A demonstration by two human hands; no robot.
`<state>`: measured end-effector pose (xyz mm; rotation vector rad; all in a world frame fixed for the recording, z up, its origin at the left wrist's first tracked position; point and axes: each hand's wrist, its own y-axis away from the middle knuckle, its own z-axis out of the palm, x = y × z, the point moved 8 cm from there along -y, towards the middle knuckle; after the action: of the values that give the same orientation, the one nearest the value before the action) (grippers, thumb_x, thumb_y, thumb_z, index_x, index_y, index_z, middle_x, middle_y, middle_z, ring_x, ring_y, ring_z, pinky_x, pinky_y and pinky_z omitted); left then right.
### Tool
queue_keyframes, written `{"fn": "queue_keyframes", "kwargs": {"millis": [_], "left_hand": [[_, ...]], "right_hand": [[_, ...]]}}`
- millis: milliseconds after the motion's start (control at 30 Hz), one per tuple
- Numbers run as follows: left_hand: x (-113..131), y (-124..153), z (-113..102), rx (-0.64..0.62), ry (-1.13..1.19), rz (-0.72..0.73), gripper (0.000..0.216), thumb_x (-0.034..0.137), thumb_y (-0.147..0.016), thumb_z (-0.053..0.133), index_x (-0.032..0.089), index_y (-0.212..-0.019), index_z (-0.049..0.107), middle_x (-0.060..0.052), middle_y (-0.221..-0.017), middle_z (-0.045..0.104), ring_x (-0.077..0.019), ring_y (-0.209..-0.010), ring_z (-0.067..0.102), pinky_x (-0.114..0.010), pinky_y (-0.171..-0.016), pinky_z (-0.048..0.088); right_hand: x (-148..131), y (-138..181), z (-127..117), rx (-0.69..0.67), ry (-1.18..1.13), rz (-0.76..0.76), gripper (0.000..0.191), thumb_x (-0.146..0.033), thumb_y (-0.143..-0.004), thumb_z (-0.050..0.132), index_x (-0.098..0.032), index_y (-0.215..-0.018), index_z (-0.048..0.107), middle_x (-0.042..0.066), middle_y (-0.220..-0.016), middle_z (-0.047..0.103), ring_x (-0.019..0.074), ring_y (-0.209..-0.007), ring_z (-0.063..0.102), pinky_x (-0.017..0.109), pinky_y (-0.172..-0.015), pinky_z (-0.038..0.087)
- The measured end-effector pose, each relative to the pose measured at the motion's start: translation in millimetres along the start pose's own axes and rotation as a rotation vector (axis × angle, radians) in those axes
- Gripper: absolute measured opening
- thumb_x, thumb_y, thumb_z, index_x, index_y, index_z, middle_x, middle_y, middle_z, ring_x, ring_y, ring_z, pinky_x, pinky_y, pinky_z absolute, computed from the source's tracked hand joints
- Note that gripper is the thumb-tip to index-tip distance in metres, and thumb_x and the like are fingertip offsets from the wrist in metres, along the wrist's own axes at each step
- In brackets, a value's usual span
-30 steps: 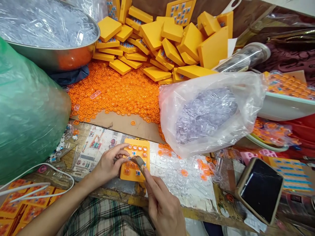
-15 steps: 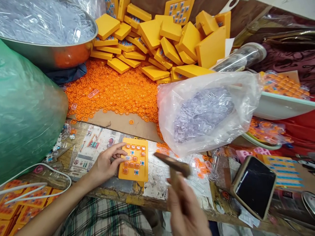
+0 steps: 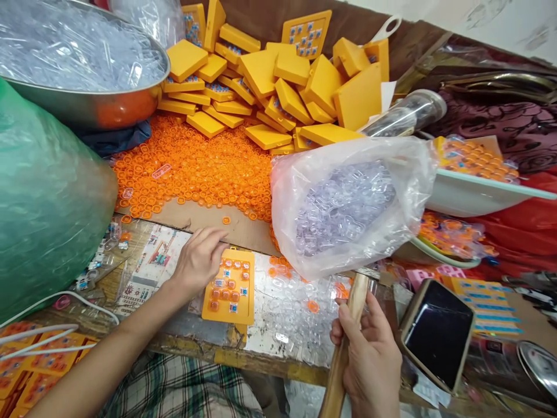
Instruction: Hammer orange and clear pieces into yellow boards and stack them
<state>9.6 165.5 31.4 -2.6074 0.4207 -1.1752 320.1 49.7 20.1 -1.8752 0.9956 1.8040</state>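
A yellow board [image 3: 244, 310] lies flat on the worktable, with orange caps under clear covers and a few small blue-centred parts set in it. My left hand [image 3: 198, 261] is at the board's upper left corner, palm down. Its fingers stretch to the right, the thumb apart below them, and I see nothing held. My right hand [image 3: 369, 351] is wrapped around the wooden handle of a hammer [image 3: 357, 297], to the right of the board. The hammer's metal head is at the upper end, near the clear plastic bag.
Loose orange caps [image 3: 195, 162] are heaped behind the board, below piled yellow boards [image 3: 291, 69]. A clear bag [image 3: 287, 203] of transparent pieces stands at the right. A green bag [image 3: 52, 203] and metal bowl [image 3: 108, 101] are left; a phone [image 3: 437, 334] lies right.
My left hand has moved up from the board's left side to its top corner. My right hand and the hammer have swung right, away from the board. The view has shifted slightly.
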Motion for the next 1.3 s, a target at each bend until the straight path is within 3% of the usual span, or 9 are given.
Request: {"fn": "queue_keyframes", "kwargs": {"millis": [267, 467, 567, 700, 767, 867, 967, 1100, 1300], "left_hand": [[2, -30, 27, -0.108, -0.07, -0.003, 0.022, 0.014, -0.086, 0.055, 0.015, -0.104, 0.067, -0.01, -0.101, 0.07, -0.0253, -0.098, 0.064, -0.039, -0.088, 0.052], [-4, 0, 19, -0.208, -0.032, -0.032, 0.023, 0.016, -0.089, 0.05, 0.014, -0.107, 0.065, -0.01, -0.104, 0.069, -0.0243, -0.099, 0.063, -0.039, -0.09, 0.051], [-21, 21, 9, -0.225, 0.036, -0.137, 0.026, 0.022, -0.093, 0.045, 0.016, -0.112, 0.062, -0.011, -0.11, 0.067, -0.0237, -0.103, 0.062, -0.04, -0.093, 0.05], [-34, 47, 6, -0.274, 0.137, -0.215, 0.038, 0.037, -0.093, 0.05, 0.02, -0.126, 0.054, -0.011, -0.128, 0.061, -0.0248, -0.117, 0.057, -0.041, -0.1, 0.046], [-35, 53, 9, -0.322, 0.173, -0.218, 0.048, 0.043, -0.09, 0.053, 0.022, -0.133, 0.048, -0.011, -0.138, 0.054, -0.026, -0.126, 0.05, -0.042, -0.105, 0.042], [-33, 50, 15, -0.39, 0.211, -0.259, 0.057, 0.047, -0.088, 0.056, 0.021, -0.137, 0.044, -0.012, -0.143, 0.049, -0.0279, -0.132, 0.044, -0.045, -0.11, 0.036], [-27, 42, 21, -0.484, 0.224, -0.322, 0.071, 0.053, -0.08, 0.063, 0.02, -0.14, 0.042, -0.013, -0.146, 0.045, -0.0311, -0.136, 0.038, -0.048, -0.114, 0.03], [-23, 41, 27, -0.576, 0.217, -0.383, 0.101, 0.06, -0.065, 0.074, 0.017, -0.147, 0.033, -0.017, -0.152, 0.036, -0.0358, -0.141, 0.029, -0.051, -0.116, 0.025], [-35, 46, 28, -0.501, 0.308, -0.464, 0.104, 0.059, -0.067, 0.073, 0.012, -0.149, 0.029, -0.019, -0.154, 0.031, -0.0351, -0.144, 0.023, -0.051, -0.118, 0.019]], "right_hand": [[6, -39, -16, -0.026, 0.226, -0.062, 0.088, -0.046, -0.064, 0.077, -0.019, -0.142, 0.045, 0.003, -0.095, 0.065, 0.0088, -0.058, 0.052, 0.024, -0.053, 0.048], [16, -70, -30, -0.036, 0.463, -0.154, 0.075, -0.048, -0.07, 0.069, -0.017, -0.136, 0.053, 0.011, -0.111, 0.068, 0.0253, -0.089, 0.066, 0.041, -0.081, 0.054], [9, -74, -31, -0.037, 0.594, -0.27, 0.058, -0.043, -0.069, 0.067, -0.019, -0.122, 0.065, 0.012, -0.127, 0.063, 0.0329, -0.119, 0.056, 0.05, -0.105, 0.039], [-19, -57, -20, -0.034, 0.696, -0.394, 0.041, -0.035, -0.073, 0.064, -0.019, -0.111, 0.071, 0.013, -0.131, 0.061, 0.0355, -0.125, 0.052, 0.056, -0.109, 0.033], [-53, -33, -9, 0.034, 0.726, -0.592, 0.037, -0.029, -0.079, 0.063, -0.02, -0.115, 0.069, 0.012, -0.132, 0.061, 0.0319, -0.124, 0.054, 0.052, -0.109, 0.035], [-110, 29, 12, 0.2, 0.739, -1.182, 0.035, -0.012, -0.081, 0.066, -0.023, -0.115, 0.067, 0.009, -0.115, 0.069, 0.0232, -0.106, 0.064, 0.042, -0.099, 0.046], [-118, 58, 28, 0.15, 0.699, -1.474, 0.032, -0.003, -0.076, 0.068, -0.025, -0.099, 0.065, 0.003, -0.097, 0.071, 0.0173, -0.087, 0.067, 0.033, -0.081, 0.052], [-85, 30, 38, -0.044, 0.828, -1.422, 0.014, -0.009, -0.079, 0.06, -0.023, -0.078, 0.06, 0.0, -0.077, 0.068, 0.0148, -0.07, 0.065, 0.027, -0.065, 0.053], [-40, -52, 56, -0.202, 1.087, -1.076, 0.018, -0.026, -0.094, 0.054, -0.015, -0.105, 0.063, 0.007, -0.103, 0.067, 0.0188, -0.091, 0.065, 0.038, -0.08, 0.055]]}}
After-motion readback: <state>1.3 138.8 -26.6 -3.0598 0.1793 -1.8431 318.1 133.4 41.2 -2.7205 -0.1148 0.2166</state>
